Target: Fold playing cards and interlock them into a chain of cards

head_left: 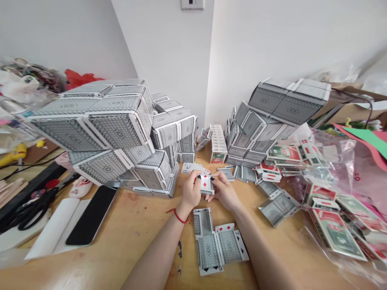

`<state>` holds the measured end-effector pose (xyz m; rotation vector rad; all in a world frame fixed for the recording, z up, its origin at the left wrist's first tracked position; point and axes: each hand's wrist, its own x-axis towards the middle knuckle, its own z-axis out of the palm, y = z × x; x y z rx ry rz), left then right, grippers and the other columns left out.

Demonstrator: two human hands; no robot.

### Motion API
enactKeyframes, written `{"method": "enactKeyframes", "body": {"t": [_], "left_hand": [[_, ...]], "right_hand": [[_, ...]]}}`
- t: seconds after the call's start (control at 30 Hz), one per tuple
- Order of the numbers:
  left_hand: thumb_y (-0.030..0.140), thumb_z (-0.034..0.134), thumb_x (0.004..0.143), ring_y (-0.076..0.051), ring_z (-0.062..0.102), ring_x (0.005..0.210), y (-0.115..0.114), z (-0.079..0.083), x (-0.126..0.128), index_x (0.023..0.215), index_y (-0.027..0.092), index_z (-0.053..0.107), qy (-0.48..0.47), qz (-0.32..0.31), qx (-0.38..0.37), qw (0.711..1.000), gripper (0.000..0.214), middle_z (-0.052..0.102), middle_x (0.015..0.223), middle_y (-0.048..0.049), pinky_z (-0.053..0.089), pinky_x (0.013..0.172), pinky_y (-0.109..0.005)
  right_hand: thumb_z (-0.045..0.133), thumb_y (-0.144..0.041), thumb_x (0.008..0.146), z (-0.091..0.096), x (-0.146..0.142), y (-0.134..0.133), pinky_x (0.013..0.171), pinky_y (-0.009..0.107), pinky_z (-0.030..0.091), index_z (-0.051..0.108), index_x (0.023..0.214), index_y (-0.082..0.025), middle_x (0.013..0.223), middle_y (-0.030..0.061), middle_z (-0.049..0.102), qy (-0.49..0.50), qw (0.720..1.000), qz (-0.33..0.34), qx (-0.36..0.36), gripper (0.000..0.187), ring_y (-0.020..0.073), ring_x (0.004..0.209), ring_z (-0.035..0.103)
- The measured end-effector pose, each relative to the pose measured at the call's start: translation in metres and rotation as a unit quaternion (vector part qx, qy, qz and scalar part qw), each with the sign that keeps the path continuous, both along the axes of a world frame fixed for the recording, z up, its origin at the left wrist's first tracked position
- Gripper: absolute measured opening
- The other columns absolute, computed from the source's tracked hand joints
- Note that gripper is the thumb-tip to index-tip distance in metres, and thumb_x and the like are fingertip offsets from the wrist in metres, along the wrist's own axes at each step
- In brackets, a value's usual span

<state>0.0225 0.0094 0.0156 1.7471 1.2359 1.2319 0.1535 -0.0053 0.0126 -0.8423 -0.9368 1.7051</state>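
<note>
My left hand [192, 188] and my right hand [225, 189] meet above the middle of the table. Both are closed on one playing card [206, 184] with red diamonds facing me; its near edge shows a patterned strip, as if folded. Dark nail polish shows on the fingers. Just beyond my hands lie some loose face-up cards [189, 167]. Between my forearms are several interlocked folded cards [208, 249], patterned backs up, with white flaps showing. More folded cards [279, 207] lie to the right of my right forearm.
Tall stacks of card-built blocks stand left [117, 129] and right [256, 129]. A row of upright card boxes [218, 141] is between them. Red-and-green card boxes [338, 229] pile at right on clear plastic. At left lie a phone [92, 215], scissors [36, 209] and a yellow glue gun [15, 155].
</note>
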Motion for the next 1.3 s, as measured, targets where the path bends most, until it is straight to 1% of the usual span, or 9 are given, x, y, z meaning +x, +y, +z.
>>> {"method": "enactKeyframes", "body": {"t": [0.2,0.37,0.53,0.63,0.77,0.9,1.03,1.1,1.3], "left_hand": [[0.016,0.036,0.078,-0.011,0.048,0.061,0.001,0.0,0.001,0.082,0.017,0.052,-0.054,-0.021,-0.027,0.998,0.017,0.056,0.074,-0.0007,0.038,0.056,-0.021],[0.014,0.035,0.073,-0.011,0.044,0.056,0.004,-0.004,0.0,0.071,0.016,0.052,-0.116,-0.023,-0.047,0.992,0.018,0.053,0.066,0.0003,0.035,0.052,-0.021],[0.016,0.033,0.07,-0.012,0.043,0.055,0.005,-0.001,-0.002,0.062,0.016,0.051,-0.156,-0.034,-0.053,0.986,0.02,0.05,0.061,-0.0006,0.033,0.051,-0.023],[0.019,0.032,0.072,-0.013,0.046,0.059,0.002,0.003,-0.003,0.062,0.016,0.051,-0.165,-0.061,-0.043,0.984,0.022,0.052,0.063,-0.0021,0.035,0.055,-0.024],[0.023,0.032,0.077,-0.011,0.043,0.052,0.0,0.003,-0.002,0.061,0.016,0.05,-0.174,-0.088,-0.062,0.979,0.026,0.049,0.059,-0.0011,0.033,0.049,-0.023],[0.029,0.037,0.078,-0.009,0.038,0.044,0.003,0.0,0.001,0.061,0.016,0.05,-0.177,-0.076,-0.107,0.975,0.026,0.044,0.05,0.0021,0.03,0.043,-0.022],[0.033,0.035,0.081,-0.013,0.051,0.059,0.007,0.0,0.002,0.074,0.015,0.058,-0.156,0.006,-0.108,0.982,0.031,0.057,0.064,-0.0019,0.039,0.054,-0.023],[0.034,0.029,0.082,-0.014,0.052,0.063,0.009,0.001,0.001,0.075,0.015,0.059,-0.122,-0.014,-0.107,0.987,0.036,0.058,0.067,-0.0027,0.04,0.057,-0.024],[0.034,0.05,0.073,-0.01,0.044,0.056,0.008,0.003,0.0,0.066,0.014,0.055,0.032,-0.036,-0.066,0.997,0.021,0.053,0.058,0.0017,0.034,0.052,-0.02]], "right_hand": [[0.043,-0.028,0.078,-0.002,0.0,0.0,0.037,0.023,0.047,0.03,0.085,-0.025,0.051,-0.0055,0.06,0.005,1.0,-0.001,-0.001,0.015,0.0158,0.042,0.06],[0.043,-0.025,0.076,-0.002,0.0,-0.001,0.039,0.025,0.049,0.032,0.085,-0.024,0.054,-0.0048,0.059,0.027,0.999,0.006,-0.018,0.014,0.0158,0.044,0.061],[0.035,-0.033,0.079,0.0,0.002,0.0,0.041,0.031,0.051,0.035,0.09,-0.022,0.059,-0.0028,0.06,0.067,0.992,0.069,-0.086,0.015,0.0183,0.05,0.063],[0.034,-0.038,0.082,-0.001,0.003,0.0,0.038,0.027,0.05,0.04,0.087,-0.018,0.057,0.0007,0.06,0.049,0.985,0.11,-0.122,0.021,0.0174,0.046,0.061],[0.042,-0.036,0.082,-0.006,0.004,-0.001,0.036,0.022,0.048,0.046,0.078,-0.013,0.056,0.0068,0.063,0.03,0.979,0.163,-0.118,0.024,0.016,0.044,0.061],[0.052,-0.037,0.077,-0.01,0.005,0.001,0.035,0.019,0.048,0.047,0.078,-0.014,0.057,0.0044,0.063,0.016,0.988,0.125,-0.086,0.024,0.014,0.042,0.06],[0.053,-0.04,0.076,-0.009,0.002,0.002,0.035,0.021,0.049,0.047,0.078,-0.015,0.056,0.0012,0.061,-0.029,0.998,0.047,-0.043,0.026,0.0138,0.042,0.06],[0.051,-0.04,0.077,-0.007,-0.002,0.002,0.037,0.022,0.05,0.047,0.081,-0.015,0.058,0.0009,0.061,-0.055,0.998,0.03,-0.026,0.026,0.0148,0.047,0.062],[0.05,-0.04,0.077,-0.001,-0.007,-0.002,0.044,0.026,0.053,0.045,0.086,-0.017,0.069,0.0018,0.063,-0.091,0.996,0.025,0.005,0.026,0.0158,0.057,0.064]]}}
